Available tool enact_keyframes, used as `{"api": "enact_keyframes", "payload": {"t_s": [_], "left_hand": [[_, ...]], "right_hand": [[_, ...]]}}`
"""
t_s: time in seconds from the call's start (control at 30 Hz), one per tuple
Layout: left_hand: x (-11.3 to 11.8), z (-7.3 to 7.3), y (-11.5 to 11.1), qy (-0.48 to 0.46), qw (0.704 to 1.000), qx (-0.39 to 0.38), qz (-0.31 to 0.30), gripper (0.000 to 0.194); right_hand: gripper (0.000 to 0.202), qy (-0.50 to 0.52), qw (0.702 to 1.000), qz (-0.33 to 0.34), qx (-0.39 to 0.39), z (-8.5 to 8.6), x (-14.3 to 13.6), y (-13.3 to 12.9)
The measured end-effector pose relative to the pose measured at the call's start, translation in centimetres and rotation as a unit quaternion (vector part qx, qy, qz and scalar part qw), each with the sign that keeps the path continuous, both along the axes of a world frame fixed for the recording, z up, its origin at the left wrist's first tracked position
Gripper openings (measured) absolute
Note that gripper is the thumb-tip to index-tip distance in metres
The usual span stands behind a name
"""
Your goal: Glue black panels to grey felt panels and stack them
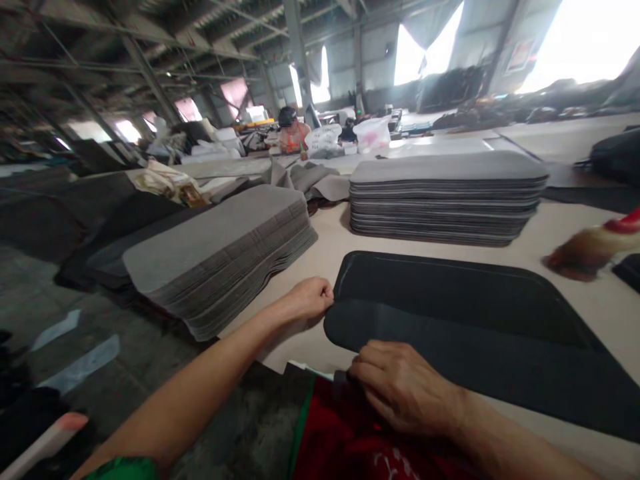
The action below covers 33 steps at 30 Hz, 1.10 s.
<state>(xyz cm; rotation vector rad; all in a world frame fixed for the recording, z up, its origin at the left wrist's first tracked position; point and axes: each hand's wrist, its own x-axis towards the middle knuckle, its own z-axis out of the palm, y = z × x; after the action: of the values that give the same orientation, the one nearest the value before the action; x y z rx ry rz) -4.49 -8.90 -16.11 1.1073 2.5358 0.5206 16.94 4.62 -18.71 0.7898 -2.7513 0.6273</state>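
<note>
A black sheet with rounded corners [450, 287] lies on the pale table, with a second black panel [430, 333] covering its near part. My left hand [311, 298] is closed, pinching at the left edge where the two layers meet. Close to the near edge of the upper panel is my right hand [405, 383], its fingers curled in. Something small and dark shows by its fingertips, but the fingers hide what it is.
Behind the sheet stands a tall stack of grey panels [445, 200]; another grey stack [225, 247] sits left. A bottle with a red cap [590, 250], brown at its base, is at right. Across the tables, a person [293, 132] is visible. The table's left edge [273, 363] drops to the floor.
</note>
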Motion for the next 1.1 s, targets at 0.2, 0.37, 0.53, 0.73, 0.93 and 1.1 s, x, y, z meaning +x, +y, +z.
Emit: {"api": "enact_keyframes", "payload": {"t_s": [0.2,0.37,0.53,0.73,0.93,1.1], "left_hand": [[1.7,2.0,-0.5,0.045,0.998,0.040,-0.022,0.008],[3.7,4.1,-0.5,0.030,0.998,0.052,-0.036,0.011],[5.5,5.3,-0.1,-0.029,0.996,0.079,-0.039,0.012],[7.2,6.8,0.3,-0.147,0.980,0.128,-0.050,0.003],[6.7,7.4,0.1,-0.240,0.951,0.194,-0.005,0.013],[4.5,5.1,-0.6,-0.226,0.951,0.207,0.045,0.018]], "right_hand": [[0.017,0.004,1.000,-0.005,-0.001,-0.1,0.0,0.3],[0.017,-0.002,1.000,-0.022,0.000,-0.2,-0.1,0.4],[0.019,0.001,1.000,-0.028,0.000,-0.3,-0.1,0.4],[0.019,-0.003,1.000,-0.022,-0.009,-0.1,-0.2,0.5],[0.018,0.021,1.000,-0.005,-0.023,-0.1,0.0,0.4],[0.020,0.037,0.999,-0.015,-0.022,-0.1,0.1,0.6]]}}
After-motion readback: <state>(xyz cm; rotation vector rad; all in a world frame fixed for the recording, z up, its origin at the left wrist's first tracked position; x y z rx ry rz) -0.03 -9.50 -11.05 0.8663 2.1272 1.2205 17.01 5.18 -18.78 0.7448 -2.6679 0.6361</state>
